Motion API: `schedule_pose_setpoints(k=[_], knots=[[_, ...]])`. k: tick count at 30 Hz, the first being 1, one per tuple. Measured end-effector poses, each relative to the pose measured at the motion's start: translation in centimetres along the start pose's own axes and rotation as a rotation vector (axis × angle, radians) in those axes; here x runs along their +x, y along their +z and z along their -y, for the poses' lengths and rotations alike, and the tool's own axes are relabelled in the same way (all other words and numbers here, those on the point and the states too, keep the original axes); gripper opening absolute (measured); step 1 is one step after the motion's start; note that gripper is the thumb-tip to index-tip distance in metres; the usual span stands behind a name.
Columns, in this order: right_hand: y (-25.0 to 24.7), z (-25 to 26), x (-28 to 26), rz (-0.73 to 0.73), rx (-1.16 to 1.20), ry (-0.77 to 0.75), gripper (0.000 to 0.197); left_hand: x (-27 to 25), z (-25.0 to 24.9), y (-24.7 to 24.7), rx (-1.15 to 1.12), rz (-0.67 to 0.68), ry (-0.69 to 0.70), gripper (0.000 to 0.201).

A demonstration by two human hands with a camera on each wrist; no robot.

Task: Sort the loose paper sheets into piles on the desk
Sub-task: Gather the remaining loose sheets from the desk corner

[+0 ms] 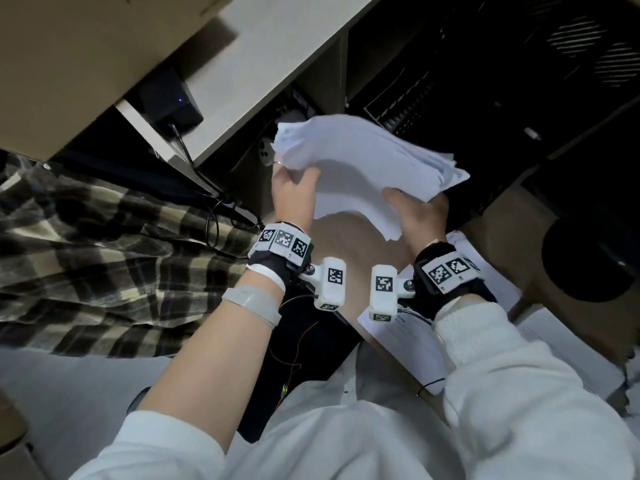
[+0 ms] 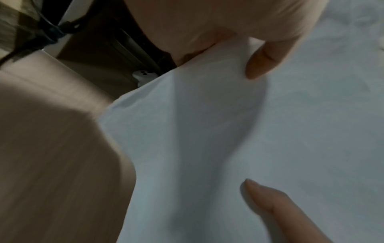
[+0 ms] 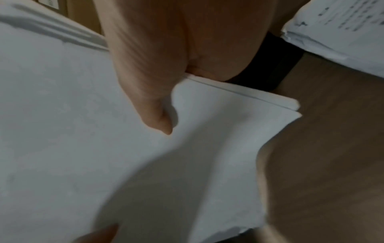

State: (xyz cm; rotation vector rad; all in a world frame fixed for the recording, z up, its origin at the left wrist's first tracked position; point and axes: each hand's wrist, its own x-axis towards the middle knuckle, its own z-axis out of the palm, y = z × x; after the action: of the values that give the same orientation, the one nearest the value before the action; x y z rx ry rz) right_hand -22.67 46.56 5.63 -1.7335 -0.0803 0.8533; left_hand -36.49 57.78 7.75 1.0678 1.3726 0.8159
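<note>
Handling the stack of paper sheets (image 1: 374, 168) calls for support from both sides: the sheets look thin, limp and smooth, so they are likely to sag between grips and slide over one another. The bundle is probably moderately heavy for paper, yet light enough for two hands. Best hold appears to be at opposite near edges, thumb on top and fingers beneath, with firm pinch pressure.

The left hand (image 1: 294, 195) pinches the near-left edge; the right hand (image 1: 419, 213) grips the near-right corner, thumb pressed on the top sheet. The stack is raised clear of the wood-toned bench (image 1: 349, 237), above its edge.

The sheets are plain white, bowed downward in the middle, with edges fanned and uneven at the far right. A printed pile (image 1: 415, 337) lies on the bench nearby.
</note>
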Motion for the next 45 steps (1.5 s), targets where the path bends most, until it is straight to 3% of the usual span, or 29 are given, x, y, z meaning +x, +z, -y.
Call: schedule_pose_setpoints(k=[2, 8, 12, 17, 21, 25, 27, 29, 32, 35, 37, 39, 42, 45], knots=[[-0.2, -0.7, -0.4, 0.021, -0.028, 0.005, 0.017, -0.4, 0.2, -0.4, -0.035, 0.016, 0.007, 0.057], [0.0, -1.5, -0.7, 0.094, -0.141, -0.09, 0.022, -0.7, -1.8, 0.7, -0.075, 0.001, 0.1, 0.087], [0.1, -1.3, -0.9, 0.108, -0.187, -0.13, 0.024, -0.2, -2.6, 1.5, -0.021, -0.028, 0.104, 0.076], [-0.1, -1.2, -1.4, 0.12, -0.132, -0.131, 0.026, 0.8, -2.0, 1.0, 0.024, -0.087, 0.127, 0.04], [0.2, -1.3, -1.1, 0.122, -0.078, -0.047, 0.031, 1.0, -2.3, 1.1, -0.045, -0.067, 0.103, 0.04], [0.4, -1.3, -0.8, 0.051, -0.003, 0.04, 0.031, 0.8, -0.9, -0.2, -0.051, 0.129, 0.024, 0.076], [0.2, -1.1, -0.6, -0.008, 0.076, 0.08, 0.027, 0.6, 0.6, -1.1, 0.106, 0.196, 0.035, 0.096], [-0.1, -1.5, -0.2, -0.029, 0.054, 0.148, 0.041, 0.2, 1.8, -1.6, 0.333, 0.222, 0.059, 0.11], [-0.6, -4.1, 0.6, 0.02, 0.03, 0.253, 0.069, -0.2, 3.5, -1.9, 0.56, 0.18, 0.021, 0.094], [-1.2, -6.6, 0.2, 0.058, 0.049, 0.31, 0.073, -0.2, 4.7, -2.6, 0.475, 0.217, -0.183, 0.075], [-1.5, -7.3, -0.7, 0.027, 0.029, 0.362, 0.079, -0.1, 5.8, -3.1, 0.431, 0.265, -0.253, 0.051], [-1.9, -8.5, -0.5, -0.02, -0.039, 0.436, 0.076, -0.5, 6.5, -3.6, 0.439, 0.335, -0.268, 0.024], [-2.0, -11.2, 1.0, -0.073, -0.109, 0.527, 0.066, 0.0, 8.5, -4.5, 0.659, 0.414, -0.239, 0.018], [-1.0, -12.8, 1.5, -0.068, -0.105, 0.586, 0.057, 1.1, 10.5, -4.9, 0.798, 0.381, -0.19, 0.016]])
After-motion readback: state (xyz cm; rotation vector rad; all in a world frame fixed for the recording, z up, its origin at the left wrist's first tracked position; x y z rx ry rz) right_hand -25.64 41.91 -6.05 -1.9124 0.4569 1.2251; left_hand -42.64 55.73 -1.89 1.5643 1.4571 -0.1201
